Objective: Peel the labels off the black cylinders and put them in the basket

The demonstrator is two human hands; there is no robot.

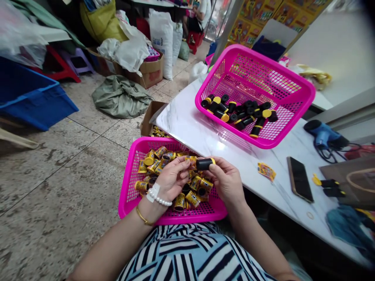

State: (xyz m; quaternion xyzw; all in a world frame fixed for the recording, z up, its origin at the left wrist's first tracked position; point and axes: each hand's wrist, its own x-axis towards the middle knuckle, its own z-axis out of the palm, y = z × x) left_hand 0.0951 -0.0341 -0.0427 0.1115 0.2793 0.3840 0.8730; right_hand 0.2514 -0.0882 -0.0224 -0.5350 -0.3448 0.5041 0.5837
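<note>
My right hand [229, 180] grips a small black cylinder with a yellow end [204, 164] between thumb and fingers, holding it sideways. Close to its black end, my left hand [173, 177] pinches a yellow printed sleeve [191, 159]. Whether the sleeve touches the cylinder, I cannot tell. Below both hands is a pink basket [125, 195] holding many cylinders in yellow printed sleeves [192, 199]. On the table, a second pink basket [293, 128] stands tilted, with bare black cylinders with yellow ends [246, 113] inside.
On the white table [181, 117] lie a yellow printed sleeve [266, 171], a phone [300, 178], a blue heat gun or dryer [326, 134] and a blue cloth [348, 226]. An open carton [146, 119] sits beside the table. Further left is a blue crate [43, 99].
</note>
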